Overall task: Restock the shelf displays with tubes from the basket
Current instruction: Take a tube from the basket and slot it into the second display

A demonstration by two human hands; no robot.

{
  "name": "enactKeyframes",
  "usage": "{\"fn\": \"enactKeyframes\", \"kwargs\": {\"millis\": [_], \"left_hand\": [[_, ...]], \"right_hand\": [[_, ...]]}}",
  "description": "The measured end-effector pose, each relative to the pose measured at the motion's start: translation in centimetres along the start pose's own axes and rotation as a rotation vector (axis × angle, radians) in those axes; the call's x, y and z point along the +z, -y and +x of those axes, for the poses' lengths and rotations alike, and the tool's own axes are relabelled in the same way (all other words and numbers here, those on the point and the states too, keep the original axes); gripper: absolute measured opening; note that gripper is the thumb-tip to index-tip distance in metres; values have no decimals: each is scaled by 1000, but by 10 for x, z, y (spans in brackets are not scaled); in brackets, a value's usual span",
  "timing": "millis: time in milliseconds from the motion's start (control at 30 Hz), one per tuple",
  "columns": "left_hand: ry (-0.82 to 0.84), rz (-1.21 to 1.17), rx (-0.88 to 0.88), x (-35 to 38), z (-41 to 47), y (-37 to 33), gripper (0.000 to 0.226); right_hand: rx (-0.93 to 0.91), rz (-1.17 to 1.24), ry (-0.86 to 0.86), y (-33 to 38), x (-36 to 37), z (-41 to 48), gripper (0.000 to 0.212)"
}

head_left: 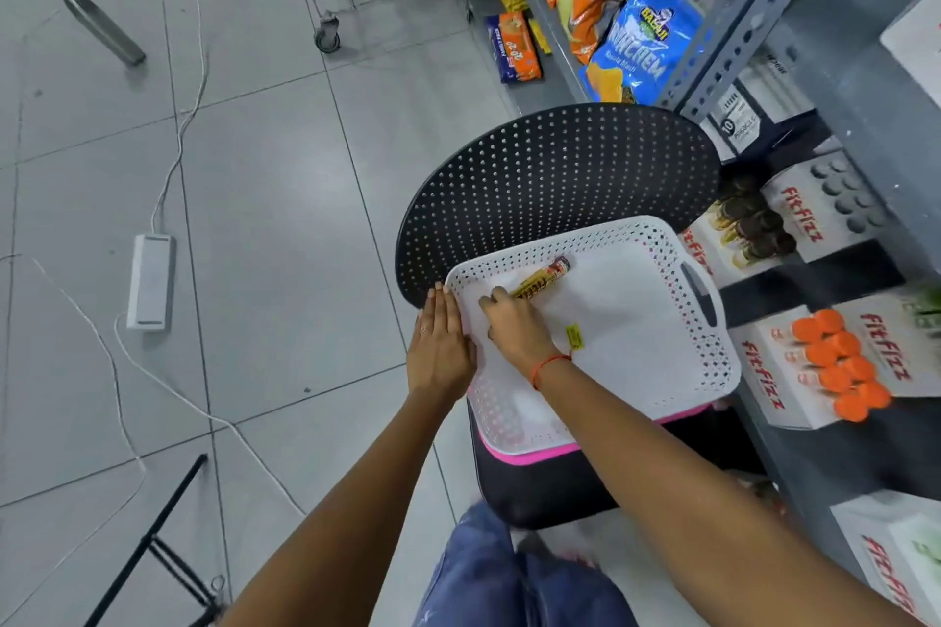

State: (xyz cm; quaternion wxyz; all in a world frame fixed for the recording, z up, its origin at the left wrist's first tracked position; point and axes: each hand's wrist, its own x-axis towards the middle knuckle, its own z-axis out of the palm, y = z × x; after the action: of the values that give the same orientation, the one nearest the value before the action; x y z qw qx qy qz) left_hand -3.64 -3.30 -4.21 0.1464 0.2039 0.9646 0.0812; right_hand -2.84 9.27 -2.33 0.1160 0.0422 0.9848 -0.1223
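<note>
A grey metal shelf rack (753, 10) holds white cardboard display boxes (794, 372) of orange-capped tubes. Beside it, a white perforated plastic basket (662, 321) sits on a black chair (550, 168). The left hand (440, 346) lies flat and open against the basket's rim. The right hand (514, 326) reaches inside, fingers seemingly closing on a yellow-and-black tube (542, 278).

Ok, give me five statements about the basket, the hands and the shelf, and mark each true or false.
1. The white basket sits on a black chair. True.
2. The basket is full of tubes. False: only one tube shows in it, plus a small yellow tag.
3. The right hand reaches into the basket at the tube. True.
4. The left hand holds a tube. False: it rests flat against the basket's edge.
5. The orange-capped tubes stand in a display box. True.
</note>
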Motion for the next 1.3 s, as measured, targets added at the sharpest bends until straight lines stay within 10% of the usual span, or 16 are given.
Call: {"fn": "enactKeyframes", "kwargs": {"millis": [367,867,1300], "left_hand": [[1,46,224,-34,-15,-75,65],[-59,-155,994,-87,-95,-383,72],[71,27,1078,-41,-175,-457,82]], "right_hand": [[521,497,-324,-72,-95,-134,9],[1159,341,-652,-132,-237,-418,25],[1467,188,-758,-164,-304,-604,28]]}}
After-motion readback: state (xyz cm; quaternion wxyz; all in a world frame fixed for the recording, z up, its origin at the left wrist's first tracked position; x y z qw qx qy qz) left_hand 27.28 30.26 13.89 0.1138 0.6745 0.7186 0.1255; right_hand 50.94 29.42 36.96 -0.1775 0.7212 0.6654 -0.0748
